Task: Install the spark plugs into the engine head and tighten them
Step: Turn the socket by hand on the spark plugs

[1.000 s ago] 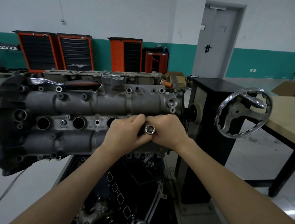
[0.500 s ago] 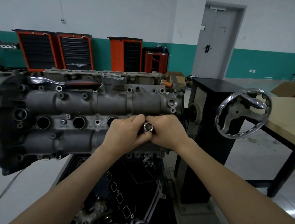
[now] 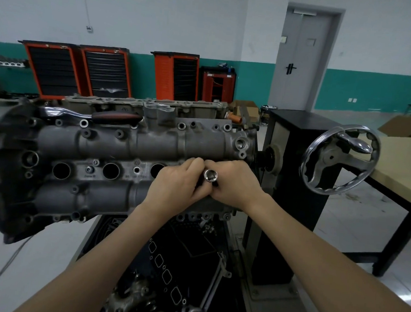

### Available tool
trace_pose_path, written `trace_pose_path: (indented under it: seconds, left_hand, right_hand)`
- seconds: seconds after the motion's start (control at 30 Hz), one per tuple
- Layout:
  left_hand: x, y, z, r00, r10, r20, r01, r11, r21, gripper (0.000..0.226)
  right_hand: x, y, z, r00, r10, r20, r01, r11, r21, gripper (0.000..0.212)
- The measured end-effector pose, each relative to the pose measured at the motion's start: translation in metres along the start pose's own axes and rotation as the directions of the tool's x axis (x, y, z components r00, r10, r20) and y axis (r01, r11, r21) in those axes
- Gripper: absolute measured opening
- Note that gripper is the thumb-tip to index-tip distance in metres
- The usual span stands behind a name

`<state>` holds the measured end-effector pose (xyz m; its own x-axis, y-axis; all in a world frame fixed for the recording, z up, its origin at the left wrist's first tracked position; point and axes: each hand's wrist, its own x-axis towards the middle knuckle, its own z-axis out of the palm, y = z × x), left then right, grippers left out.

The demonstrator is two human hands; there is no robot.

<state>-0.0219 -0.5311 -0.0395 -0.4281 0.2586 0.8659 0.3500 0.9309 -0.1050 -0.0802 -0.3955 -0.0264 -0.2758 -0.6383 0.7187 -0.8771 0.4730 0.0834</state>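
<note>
The socket (image 3: 210, 175) sticks out of the rightmost plug well on the engine head (image 3: 116, 149), open end facing me. Left hand (image 3: 176, 185) and right hand (image 3: 234, 182) both pinch its barrel. Smooth stiff steel, probably slippery, so grip near the rim. The casting's stamped text is too blurry to read. A ratchet (image 3: 89, 115) rests on top.

Both forearms reach up from the lower frame edge and converge at centre. Left hand (image 3: 176, 185) and right hand (image 3: 234, 186) meet knuckle to knuckle, fingers curled.
</note>
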Motion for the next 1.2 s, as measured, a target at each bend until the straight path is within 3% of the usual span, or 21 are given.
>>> trace_pose_path:
  seconds: [0.27, 0.57, 0.8, 1.2]
  left_hand:
    - [-0.0006, -0.0046, 0.0017, 0.998, 0.020, -0.060, -0.017, 0.999, 0.044, 0.037]
    - [0.0002, 0.0005, -0.0009, 0.999, -0.021, -0.032, 0.020, 0.999, -0.029, 0.028]
    - [-0.0005, -0.0046, 0.0007, 0.998, -0.003, -0.057, 0.005, 0.999, 0.049, 0.036]
    - [-0.0002, 0.0011, -0.0025, 0.999, -0.038, 0.015, 0.039, 0.997, -0.066, 0.026]
  right_hand:
    - [0.0000, 0.0027, 0.0002, 1.000, 0.010, -0.021, -0.011, 1.000, -0.020, 0.025]
    - [0.0009, -0.0006, 0.0017, 0.999, 0.027, 0.030, -0.027, 1.000, -0.009, 0.016]
    - [0.0004, 0.0030, 0.0007, 0.999, 0.028, 0.026, -0.028, 1.000, 0.008, 0.016]
    - [0.0007, 0.0000, -0.0010, 1.000, -0.014, -0.005, 0.014, 1.000, 0.007, 0.009]
